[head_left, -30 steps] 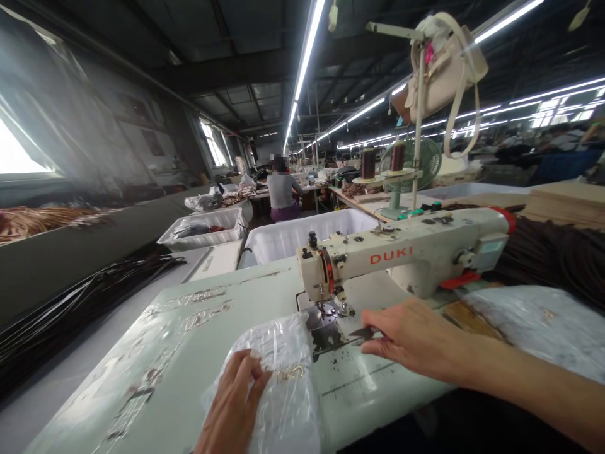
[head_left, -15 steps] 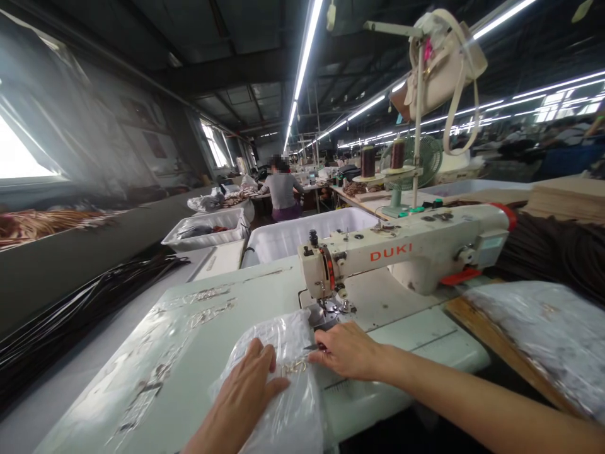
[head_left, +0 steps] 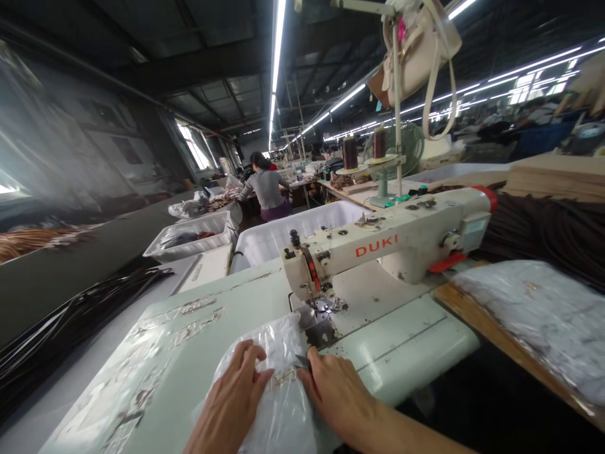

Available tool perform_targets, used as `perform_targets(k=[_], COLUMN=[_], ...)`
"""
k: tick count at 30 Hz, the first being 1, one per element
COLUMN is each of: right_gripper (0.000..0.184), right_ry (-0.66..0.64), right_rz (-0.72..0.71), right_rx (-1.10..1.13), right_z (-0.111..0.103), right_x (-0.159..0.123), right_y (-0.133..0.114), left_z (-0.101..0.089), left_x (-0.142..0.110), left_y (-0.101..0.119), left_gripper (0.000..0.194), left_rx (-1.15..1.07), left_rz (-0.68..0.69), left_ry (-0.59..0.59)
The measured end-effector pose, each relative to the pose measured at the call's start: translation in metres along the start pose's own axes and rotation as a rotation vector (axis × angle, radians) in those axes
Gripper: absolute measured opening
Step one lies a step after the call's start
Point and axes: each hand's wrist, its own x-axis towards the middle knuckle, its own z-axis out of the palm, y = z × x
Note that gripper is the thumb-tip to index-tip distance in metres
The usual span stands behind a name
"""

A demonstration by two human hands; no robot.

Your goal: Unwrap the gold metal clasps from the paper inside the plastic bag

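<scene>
1. Right hand (head_left: 336, 396) has drawn down and inward, now just beside the left hand (head_left: 229, 397).
2. Its fingers curl nearly closed, seemingly pinching small dark snips (head_left: 301, 360), handles hidden.
3. Left hand lies spread open on a clear plastic bag (head_left: 267, 403), visibly gripping nothing.
4. That bag, holding a gold chain (head_left: 283, 379), lies on the pale green machine table (head_left: 401, 350), just before the needle plate (head_left: 321, 331).
5. Snipping at the bag seems in hand; a steady left-hand hold looks needed.

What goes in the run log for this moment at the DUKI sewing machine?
Left hand: on clear plastic bag | Right hand: holding thread snips, beside gold-tone chain | Machine: DUKI sewing machine
</scene>
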Motion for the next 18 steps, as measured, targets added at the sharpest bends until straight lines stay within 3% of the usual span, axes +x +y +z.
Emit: perform_targets(k=[5, 13, 18], right_gripper=[0.031, 0.034, 0.029], right_ry=[0.009, -0.002, 0.006], right_rz=[-0.006, 0.058, 0.028], right_rx=[-0.007, -0.089, -0.045], right_z=[-0.003, -0.004, -0.002], right_x=[-0.002, 0.002, -0.003], right_y=[-0.004, -0.013, -0.020], left_z=[-0.002, 0.008, 0.011], left_x=[0.011, 0.014, 0.008], left_y=[0.005, 0.005, -0.002], left_gripper=[0.026, 0.030, 0.028], left_rx=[0.193, 0.512, 0.548], left_rz=[0.095, 0.378, 0.432], left_ry=[-0.042, -0.095, 0.054])
